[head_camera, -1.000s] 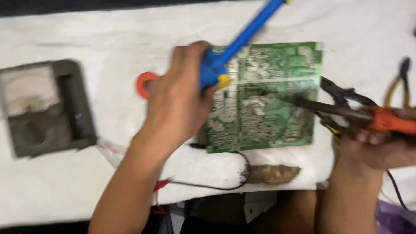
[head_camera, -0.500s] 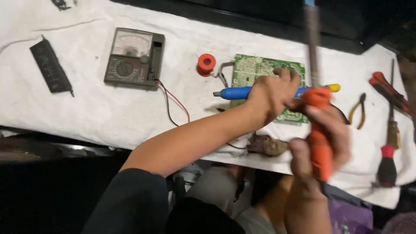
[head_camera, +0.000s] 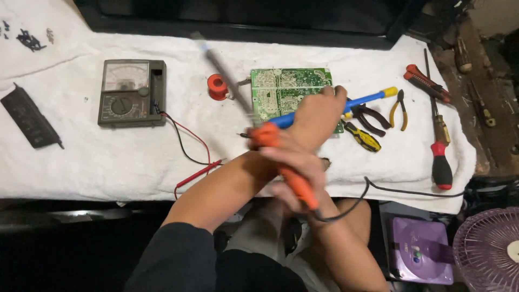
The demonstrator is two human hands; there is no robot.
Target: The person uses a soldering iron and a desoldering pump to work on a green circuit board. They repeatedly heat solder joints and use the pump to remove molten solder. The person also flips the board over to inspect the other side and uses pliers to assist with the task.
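My left hand [head_camera: 318, 112] reaches over a green circuit board [head_camera: 281, 89] and grips a blue desoldering pump [head_camera: 367, 99] with a yellow end, which lies across the board's right side. Nearer to me, my right hand [head_camera: 294, 165] crosses over my left forearm. It grips the orange handle of a soldering iron [head_camera: 273, 141]. The iron's blurred metal shaft points up and to the left, above a red solder spool [head_camera: 217, 86]. Its black cord [head_camera: 378, 189] trails off to the right.
On the white cloth [head_camera: 81, 157] lie an analog multimeter [head_camera: 131, 93] with red and black leads [head_camera: 189, 154], a black flat bar [head_camera: 30, 121], dark pliers [head_camera: 367, 116], yellow-handled cutters [head_camera: 400, 108], a yellow-handled tool [head_camera: 363, 137], a red knife [head_camera: 424, 81] and a red-handled screwdriver [head_camera: 440, 162]. A purple device [head_camera: 421, 250] and a fan [head_camera: 489, 251] sit low right.
My right hand has swung the soldering iron leftward, from upright at the right of the board to tilted up-left across my left forearm. My left hand stays on the blue pump.
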